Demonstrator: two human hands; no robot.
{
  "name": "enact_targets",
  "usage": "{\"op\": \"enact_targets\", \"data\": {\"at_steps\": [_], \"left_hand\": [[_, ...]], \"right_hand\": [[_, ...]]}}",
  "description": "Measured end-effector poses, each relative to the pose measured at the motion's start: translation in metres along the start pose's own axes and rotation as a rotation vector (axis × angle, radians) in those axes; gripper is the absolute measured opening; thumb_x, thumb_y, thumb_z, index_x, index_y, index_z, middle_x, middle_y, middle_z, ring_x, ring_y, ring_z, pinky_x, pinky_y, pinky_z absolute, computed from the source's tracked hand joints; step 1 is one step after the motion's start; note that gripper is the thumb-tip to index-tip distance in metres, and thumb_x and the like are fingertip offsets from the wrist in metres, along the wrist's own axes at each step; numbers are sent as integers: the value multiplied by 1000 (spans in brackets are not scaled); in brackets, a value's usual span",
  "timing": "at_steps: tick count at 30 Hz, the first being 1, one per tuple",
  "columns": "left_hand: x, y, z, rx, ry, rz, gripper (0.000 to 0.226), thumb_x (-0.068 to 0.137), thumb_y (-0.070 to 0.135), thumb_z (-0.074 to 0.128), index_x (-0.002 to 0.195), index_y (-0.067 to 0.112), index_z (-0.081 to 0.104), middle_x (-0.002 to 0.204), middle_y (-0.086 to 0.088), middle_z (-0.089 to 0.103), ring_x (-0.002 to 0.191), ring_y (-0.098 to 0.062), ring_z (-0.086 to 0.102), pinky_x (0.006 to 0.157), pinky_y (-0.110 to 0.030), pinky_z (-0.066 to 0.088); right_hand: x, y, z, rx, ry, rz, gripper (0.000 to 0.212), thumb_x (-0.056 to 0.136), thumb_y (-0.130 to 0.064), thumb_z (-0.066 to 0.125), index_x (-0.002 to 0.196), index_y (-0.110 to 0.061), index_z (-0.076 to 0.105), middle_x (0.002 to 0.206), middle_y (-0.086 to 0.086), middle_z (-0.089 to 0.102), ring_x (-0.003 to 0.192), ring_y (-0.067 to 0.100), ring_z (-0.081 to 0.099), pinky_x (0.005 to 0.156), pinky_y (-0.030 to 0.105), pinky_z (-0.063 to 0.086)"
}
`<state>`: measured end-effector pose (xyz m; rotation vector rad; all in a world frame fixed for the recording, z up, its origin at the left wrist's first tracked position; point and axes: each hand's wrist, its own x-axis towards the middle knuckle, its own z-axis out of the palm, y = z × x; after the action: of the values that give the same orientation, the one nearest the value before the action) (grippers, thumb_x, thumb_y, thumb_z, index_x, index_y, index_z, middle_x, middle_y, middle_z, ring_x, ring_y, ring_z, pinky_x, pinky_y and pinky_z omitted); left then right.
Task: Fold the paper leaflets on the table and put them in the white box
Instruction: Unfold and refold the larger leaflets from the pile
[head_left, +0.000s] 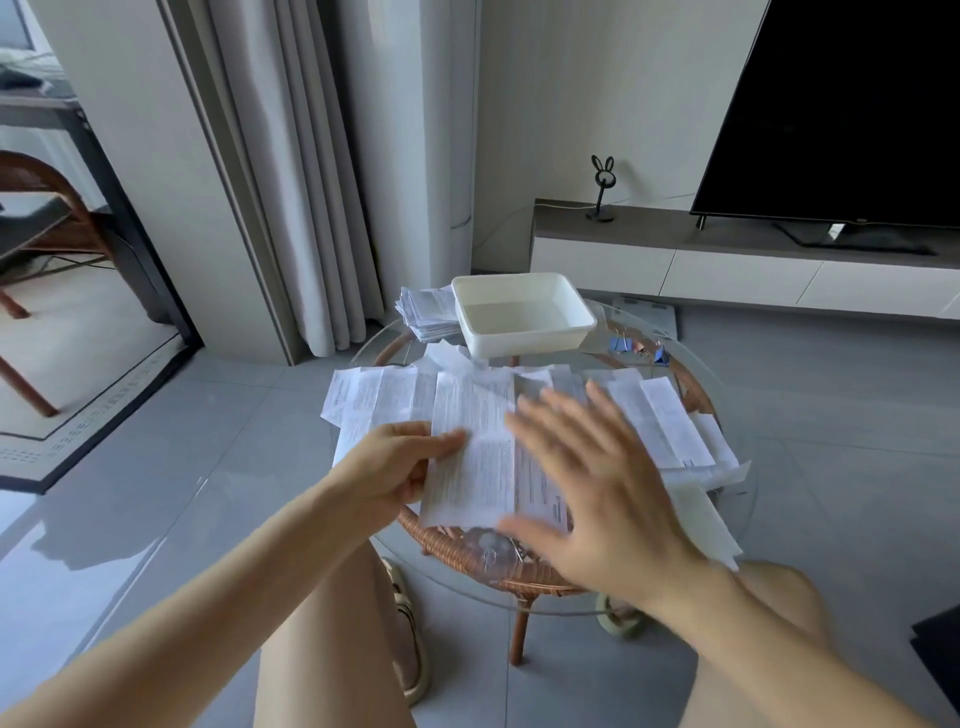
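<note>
Our left hand (400, 462) pinches the left edge of the top leaflet (472, 457) on the tabletop (722, 384). Our right hand (597, 478) is flat above it, fingers (566, 415) spread, holding nothing. We should match the edges first, then press the fold. The white box (524, 314) sits empty behind

White box (522, 317) at twelve o'clock, white leaflets (472, 457) dense with fine black print dead centre, blue binder clips (626, 344) at two o'clock, honey-brown wicker table (447, 545), glossy grey floor tiles (234, 426), black television screen (841, 114), pale grey curtains (296, 182)
</note>
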<state>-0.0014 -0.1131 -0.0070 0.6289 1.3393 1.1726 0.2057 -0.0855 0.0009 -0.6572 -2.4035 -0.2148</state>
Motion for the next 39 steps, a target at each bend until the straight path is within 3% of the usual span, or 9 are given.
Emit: {"op": "enact_targets", "data": {"at_steps": [4,8,11,13,17,21,26,31,39], "left_hand": [[2,-27,0,14,20,-170,5,85,5,66,84,1,64,72,-9,69,60,-16,67,53,-23,55],[1,-47,-4,86,76,-231,6,85,-1,66,90,-2,64,73,-10,70,56,-13,68,49,-22,54],[-3,-51,-9,189,53,-236,5,86,-4,63,85,1,65,71,-7,72,60,-14,70,52,-24,56],[-5,-56,-14,374,115,-111,9,86,-4,59,90,3,64,69,-4,71,65,-19,71,62,-31,59],[-6,-64,-28,1010,210,477,41,70,-14,47,98,13,61,87,6,67,88,-19,64,77,-26,49],[-4,-72,-44,1354,223,867,63,49,-16,62,107,7,63,106,-5,62,105,-20,47,92,-15,28],[-4,-88,-53,1321,-126,891,47,61,9,50,102,17,70,112,3,66,109,-11,53,105,-9,24],[1,-100,-65,1286,-197,915,15,78,28,58,90,34,65,125,0,63,117,-11,54,114,-45,23],[6,-98,-84,1350,-279,1031,65,68,1,70,126,29,62,140,13,50,135,-4,37,116,-54,17]], "right_hand": [[-47,-9,40,-85,-372,-149,82,80,-65,45,140,-9,44,144,10,44,136,26,39,112,49,20],[-71,-8,67,-31,-318,-147,46,84,-12,41,126,-4,59,130,12,59,121,25,56,110,47,34],[-78,-10,70,89,-302,-113,47,77,-4,37,112,-4,68,114,10,68,106,21,65,100,48,45],[-76,-11,68,180,-313,-53,46,76,-5,35,104,-6,71,106,7,71,100,20,67,95,48,49],[-64,-7,59,350,-394,199,28,83,-14,41,95,-15,67,81,-2,72,79,26,63,80,29,47],[-55,2,60,385,-486,320,19,89,-24,48,98,-21,64,72,1,65,82,25,54,76,38,46],[-43,6,56,381,-542,303,13,93,-21,55,102,-20,64,72,4,63,75,24,54,66,28,31],[-13,14,53,479,-666,433,30,88,-28,62,64,-16,49,59,3,46,56,11,39,54,24,26],[13,12,76,340,-661,529,38,82,-18,64,53,-15,40,50,-2,36,50,13,33,50,27,26]]}}
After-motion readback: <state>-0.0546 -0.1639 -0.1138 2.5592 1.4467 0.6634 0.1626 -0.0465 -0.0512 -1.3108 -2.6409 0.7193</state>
